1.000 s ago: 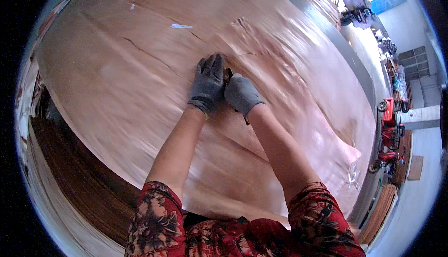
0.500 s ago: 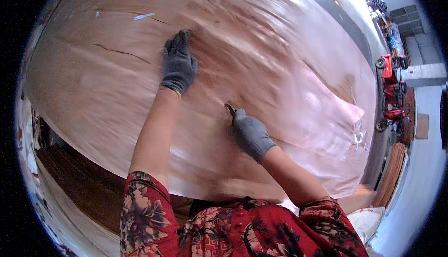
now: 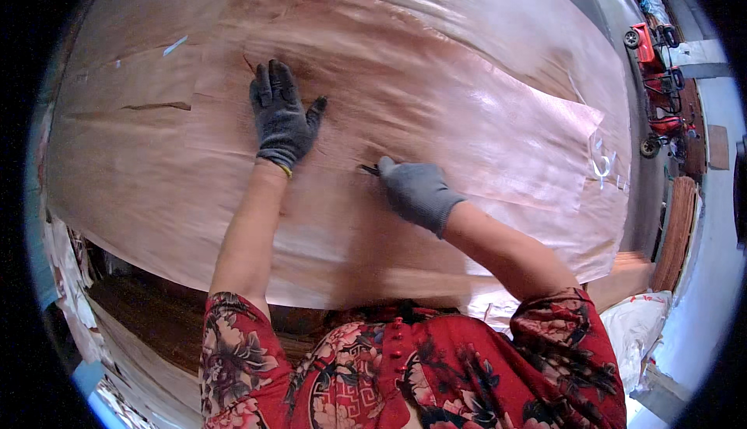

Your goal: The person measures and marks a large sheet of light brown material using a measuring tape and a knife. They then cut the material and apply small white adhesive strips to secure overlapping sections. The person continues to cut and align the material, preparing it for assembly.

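Note:
A thin, wide brown-pink sheet, resembling wood veneer (image 3: 467, 110), lies spread over a large flat surface in front of me. My left hand (image 3: 284, 121), in a dark grey glove, rests on it palm down with fingers stretched and thumb apart. To its right and slightly nearer, my right hand (image 3: 420, 194), also gloved, grips a small dark tool, perhaps a knife (image 3: 370, 170). Only the tool's front end shows, pointing left at the sheet; the rest is hidden in the fist. Left of my left hand is a dark slit (image 3: 158, 106) in the sheeting.
A pale strip (image 3: 175, 46) lies at the far left, and a white curled strip (image 3: 601, 166) at the right edge. Beyond stand a red wheeled vehicle (image 3: 661, 86) and a stack of brown sheets (image 3: 675, 230). Dark layered sheets (image 3: 148, 312) lie below the near-left edge.
The view has turned, shifting the whole scene. My left fingers have spread, with the thumb now apart. The tool in my right hand has swung from pointing up-left to pointing left.

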{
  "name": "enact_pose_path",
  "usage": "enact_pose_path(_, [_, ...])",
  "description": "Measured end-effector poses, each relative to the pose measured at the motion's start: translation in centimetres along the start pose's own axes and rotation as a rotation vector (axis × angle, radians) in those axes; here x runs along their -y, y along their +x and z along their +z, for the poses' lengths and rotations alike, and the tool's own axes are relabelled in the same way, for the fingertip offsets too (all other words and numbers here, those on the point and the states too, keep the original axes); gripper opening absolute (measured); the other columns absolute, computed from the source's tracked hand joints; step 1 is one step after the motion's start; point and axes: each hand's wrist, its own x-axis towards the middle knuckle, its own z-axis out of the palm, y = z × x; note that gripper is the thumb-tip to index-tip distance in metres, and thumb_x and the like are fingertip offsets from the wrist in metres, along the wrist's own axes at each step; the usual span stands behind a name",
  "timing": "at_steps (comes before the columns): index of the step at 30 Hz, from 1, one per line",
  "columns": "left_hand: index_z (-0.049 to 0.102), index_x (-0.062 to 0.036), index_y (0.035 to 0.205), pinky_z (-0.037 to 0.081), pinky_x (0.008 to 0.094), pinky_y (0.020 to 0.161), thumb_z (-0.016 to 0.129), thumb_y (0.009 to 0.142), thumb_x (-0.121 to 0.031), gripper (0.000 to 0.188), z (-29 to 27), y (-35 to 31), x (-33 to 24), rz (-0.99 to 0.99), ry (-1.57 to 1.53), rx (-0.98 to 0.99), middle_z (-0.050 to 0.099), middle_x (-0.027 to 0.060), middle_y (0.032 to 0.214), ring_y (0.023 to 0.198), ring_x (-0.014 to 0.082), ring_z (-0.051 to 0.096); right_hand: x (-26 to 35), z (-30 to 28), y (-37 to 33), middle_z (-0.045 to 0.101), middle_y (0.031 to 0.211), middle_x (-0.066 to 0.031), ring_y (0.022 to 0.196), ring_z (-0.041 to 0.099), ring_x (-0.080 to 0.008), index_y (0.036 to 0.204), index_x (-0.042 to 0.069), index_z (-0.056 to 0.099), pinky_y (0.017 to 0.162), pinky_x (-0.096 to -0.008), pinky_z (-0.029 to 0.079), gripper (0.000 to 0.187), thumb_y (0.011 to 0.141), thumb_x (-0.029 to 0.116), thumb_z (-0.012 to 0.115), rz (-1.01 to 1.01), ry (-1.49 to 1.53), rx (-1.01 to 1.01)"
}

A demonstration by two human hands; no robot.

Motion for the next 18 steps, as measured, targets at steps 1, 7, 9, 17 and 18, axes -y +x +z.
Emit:
enact_pose_path(1, [0.016,0.0072,0.139,0.014,0.0548,0.107,0.057,0.081,-0.045,0.088,-0.1,0.1,-0.4,0.009,0.031,-0.014,0.019,0.0263,0.144,0.133,0.0431,0.017,-0.8,-0.2,-0.5,0.065,0.079,-0.0197,0.072,0.066,-0.0341,0.094,0.001,0.048,0.056,-0.0442,0.051,0.012,0.084,0.008,0.045,-0.013,-0.001,0.008])
enact_pose_path(7, [0.014,0.0066,0.139,0.011,0.0532,0.109,0.057,0.08,-0.044,0.089,0.9,-0.4,-7.9,-0.025,-0.07,-0.02,0.018,0.0271,0.144,0.134,0.0427,0.016,-2.9,0.7,-0.6,0.066,0.079,-0.0159,0.069,0.067,-0.0309,0.094,0.004,0.053,0.051,-0.0431,0.049,0.013,0.083,0.01,0.049,-0.146,-0.047,-0.001])
enact_pose_path(9, [0.016,0.0071,0.139,0.011,0.0509,0.11,0.055,0.08,-0.045,0.088,1.4,-0.4,-9.4,-0.017,-0.046,0.147,0.018,0.0279,0.144,0.134,0.0426,0.016,-3.8,1.4,-0.3,0.068,0.078,-0.013,0.067,0.068,-0.028,0.091,0.006,0.057,0.046,-0.0414,0.048,0.013,0.083,0.015,0.053,-0.147,-0.045,-0.03])
enact_pose_path(17, [0.015,0.0084,0.139,0.012,0.0456,0.111,0.054,0.083,-0.041,0.084,1.4,-0.2,-8.9,0.074,0.031,0.14,0.019,0.0257,0.145,0.134,0.0402,0.017,-9.9,2.3,-4.7,0.069,0.085,-0.0111,0.075,0.068,-0.0295,0.098,0.009,0.059,0.051,-0.0455,0.049,0.019,0.085,0.019,0.052,-0.106,0.038,0.084])
enact_pose_path(18, [0.015,0.0081,0.139,0.012,0.0451,0.111,0.054,0.083,-0.04,0.083,1.2,-0.1,-8.7,0.064,0.045,0.168,0.019,0.0253,0.145,0.134,0.0401,0.017,-11.2,2.2,-5.7,0.066,0.076,-0.0146,0.065,0.066,-0.0316,0.095,0.007,0.054,0.047,-0.0451,0.046,0.015,0.084,0.014,0.047,-0.15,0.093,0.024])
